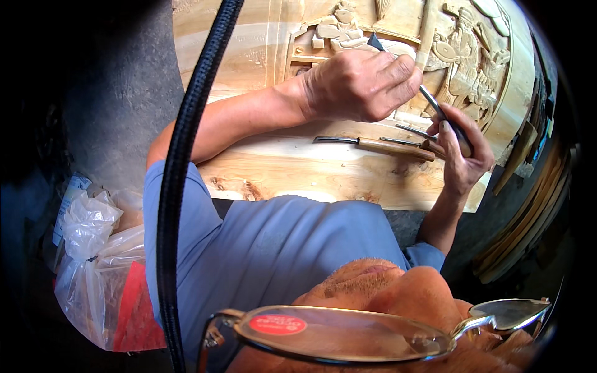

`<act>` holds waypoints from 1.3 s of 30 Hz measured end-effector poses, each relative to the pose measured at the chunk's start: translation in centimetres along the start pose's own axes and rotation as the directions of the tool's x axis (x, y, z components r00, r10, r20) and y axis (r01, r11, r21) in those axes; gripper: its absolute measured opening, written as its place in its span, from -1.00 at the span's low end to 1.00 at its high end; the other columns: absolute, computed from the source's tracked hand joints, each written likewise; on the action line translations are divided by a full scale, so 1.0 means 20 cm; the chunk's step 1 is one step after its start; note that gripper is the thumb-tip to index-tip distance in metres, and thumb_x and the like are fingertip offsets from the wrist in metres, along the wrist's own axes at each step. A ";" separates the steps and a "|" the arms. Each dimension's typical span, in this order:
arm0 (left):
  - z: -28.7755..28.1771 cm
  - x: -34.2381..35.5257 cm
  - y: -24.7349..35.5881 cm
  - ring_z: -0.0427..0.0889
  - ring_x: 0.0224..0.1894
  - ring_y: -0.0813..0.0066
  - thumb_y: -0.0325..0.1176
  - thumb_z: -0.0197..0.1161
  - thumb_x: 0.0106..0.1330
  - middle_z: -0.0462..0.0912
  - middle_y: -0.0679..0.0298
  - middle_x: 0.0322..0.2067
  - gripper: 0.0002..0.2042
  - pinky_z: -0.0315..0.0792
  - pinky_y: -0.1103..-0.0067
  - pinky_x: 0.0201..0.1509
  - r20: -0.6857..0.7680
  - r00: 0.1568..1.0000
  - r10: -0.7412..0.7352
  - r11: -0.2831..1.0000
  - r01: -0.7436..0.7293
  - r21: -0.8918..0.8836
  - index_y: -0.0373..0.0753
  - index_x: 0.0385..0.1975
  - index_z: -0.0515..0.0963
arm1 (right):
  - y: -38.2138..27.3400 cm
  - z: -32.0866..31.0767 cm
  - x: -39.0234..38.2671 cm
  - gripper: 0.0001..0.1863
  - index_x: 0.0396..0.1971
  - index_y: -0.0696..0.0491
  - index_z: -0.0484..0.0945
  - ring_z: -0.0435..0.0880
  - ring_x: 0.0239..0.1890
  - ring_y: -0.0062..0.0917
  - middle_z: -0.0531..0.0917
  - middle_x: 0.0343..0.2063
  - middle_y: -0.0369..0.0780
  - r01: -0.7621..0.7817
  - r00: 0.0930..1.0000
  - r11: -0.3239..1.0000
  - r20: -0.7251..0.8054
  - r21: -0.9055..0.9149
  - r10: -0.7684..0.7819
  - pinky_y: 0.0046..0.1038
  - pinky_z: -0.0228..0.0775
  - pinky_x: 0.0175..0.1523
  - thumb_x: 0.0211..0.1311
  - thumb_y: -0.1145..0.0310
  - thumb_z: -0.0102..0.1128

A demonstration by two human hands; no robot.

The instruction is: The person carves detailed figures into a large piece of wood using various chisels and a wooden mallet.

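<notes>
A wood-carving chisel [431,100] runs slantwise between my two hands over a carved wooden relief panel [457,53]. My left hand [367,84] is closed around its shaft, and the dark blade tip shows beyond the knuckles near a carved figure [341,26]. My right hand [465,152] wraps the dark handle at the other end. Whether the blade touches the wood cannot be made out, since my left hand covers part of the spot. Below my hands, a gouge with a wooden handle [398,148] lies on the pale wood beside other slim carving tools [401,142].
At the far left stands a clear plastic bag [90,242] with something red in it, above a grey floor [134,93]. Curved wooden strips [528,217] are stacked at the right. A black braided cord [180,161] hangs across the left side of the view.
</notes>
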State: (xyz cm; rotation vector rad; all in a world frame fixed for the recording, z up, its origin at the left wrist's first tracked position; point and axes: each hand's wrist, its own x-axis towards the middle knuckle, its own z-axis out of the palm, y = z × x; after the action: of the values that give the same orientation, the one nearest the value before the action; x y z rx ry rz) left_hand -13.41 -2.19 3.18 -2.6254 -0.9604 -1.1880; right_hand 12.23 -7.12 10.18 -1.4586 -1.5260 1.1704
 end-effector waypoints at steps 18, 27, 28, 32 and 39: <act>0.21 0.15 0.06 0.67 -0.55 0.61 -0.35 0.34 0.22 0.69 0.26 -0.28 -0.79 0.49 0.63 -0.57 -0.130 0.991 0.004 0.996 0.007 0.087 -0.29 -0.20 0.72 | 0.11 -0.23 0.30 -0.77 0.07 0.27 0.79 0.64 -0.43 -0.69 0.77 -0.37 -0.26 -0.055 0.977 0.998 0.204 -0.041 0.063 -0.62 0.48 -0.32 0.50 0.56 0.39; 0.25 0.18 0.06 0.64 -0.58 0.60 -0.37 0.34 0.24 0.65 0.29 -0.33 -0.84 0.46 0.63 -0.58 -0.141 0.989 -0.039 0.987 0.060 0.149 -0.27 -0.25 0.68 | 0.13 -0.20 0.29 -0.76 -0.06 0.21 0.85 0.85 -0.27 -0.57 0.88 -0.30 -0.16 0.368 0.925 0.817 0.083 -0.444 -0.371 -0.54 0.66 -0.13 0.28 0.63 0.58; 0.26 0.18 0.06 0.63 -0.58 0.60 -0.37 0.34 0.24 0.64 0.30 -0.34 -0.85 0.45 0.63 -0.58 -0.140 0.990 -0.033 0.985 0.056 0.165 -0.27 -0.26 0.67 | 0.14 -0.20 0.30 -0.76 -0.08 0.20 0.86 0.86 -0.26 -0.55 0.89 -0.29 -0.14 0.423 0.898 0.778 0.102 -0.465 -0.427 -0.53 0.67 -0.12 0.26 0.64 0.59; 0.23 0.15 0.07 0.65 -0.47 0.68 -0.37 0.37 0.18 0.69 0.35 -0.23 -0.69 0.47 0.67 -0.51 -0.028 0.998 -0.056 0.986 0.060 0.157 -0.28 -0.07 0.70 | 0.14 -0.18 0.32 -0.75 -0.11 0.19 0.86 0.90 -0.25 -0.47 0.90 -0.26 -0.13 0.550 0.820 0.663 0.179 -0.508 -0.543 -0.51 0.70 -0.08 0.20 0.64 0.63; 0.24 0.15 0.07 0.65 -0.46 0.69 -0.34 0.36 0.19 0.63 0.38 -0.27 -0.74 0.47 0.68 -0.49 -0.015 0.998 -0.062 0.983 0.064 0.171 -0.22 -0.13 0.66 | 0.15 -0.17 0.34 -0.75 -0.13 0.15 0.87 0.92 -0.25 -0.44 0.91 -0.27 -0.16 0.587 0.791 0.614 0.213 -0.528 -0.573 -0.48 0.72 -0.08 0.18 0.61 0.65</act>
State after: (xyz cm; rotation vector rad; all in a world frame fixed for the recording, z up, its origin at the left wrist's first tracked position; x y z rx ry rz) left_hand -8.03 -0.11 2.22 -2.4700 -1.0991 -1.0772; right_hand 15.63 -0.04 7.90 -1.1132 -2.2723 0.3260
